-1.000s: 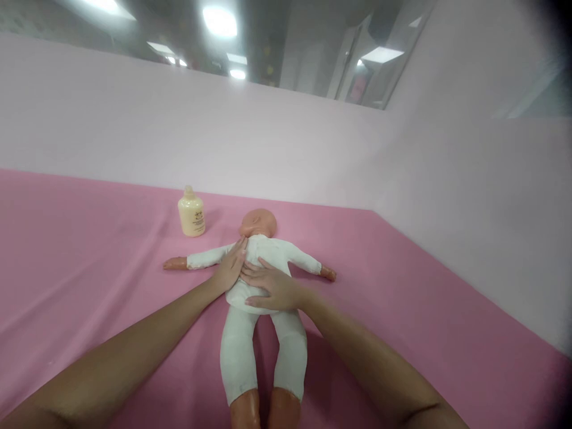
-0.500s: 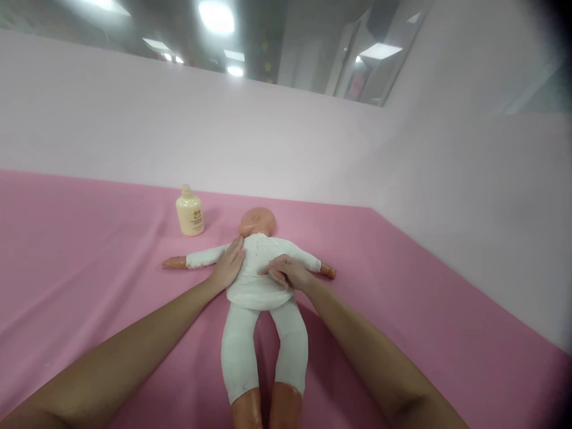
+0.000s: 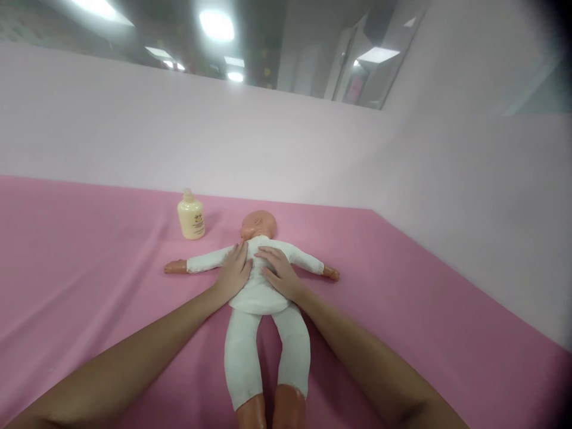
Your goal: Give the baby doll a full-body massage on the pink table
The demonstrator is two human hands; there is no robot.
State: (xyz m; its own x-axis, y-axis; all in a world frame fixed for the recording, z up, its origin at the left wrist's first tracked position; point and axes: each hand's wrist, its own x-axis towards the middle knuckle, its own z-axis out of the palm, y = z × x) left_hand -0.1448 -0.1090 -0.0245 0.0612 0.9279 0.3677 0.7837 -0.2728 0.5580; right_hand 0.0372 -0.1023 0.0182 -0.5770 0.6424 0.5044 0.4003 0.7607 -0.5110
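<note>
A baby doll (image 3: 261,301) in a white suit lies on its back on the pink sheet (image 3: 89,280), head away from me, arms spread, bare feet toward me. My left hand (image 3: 235,271) lies flat on the left side of its chest, fingers pointing to the neck. My right hand (image 3: 277,271) lies flat on the right side of the chest, fingers together. Neither hand grips anything.
A cream-coloured lotion bottle (image 3: 191,215) stands upright on the sheet, left of the doll's head. Pale pink walls (image 3: 268,149) close off the far side and the right side of the surface.
My right hand slid from the doll's belly up to its chest and flattened beside my left hand. The left hand stayed nearly still.
</note>
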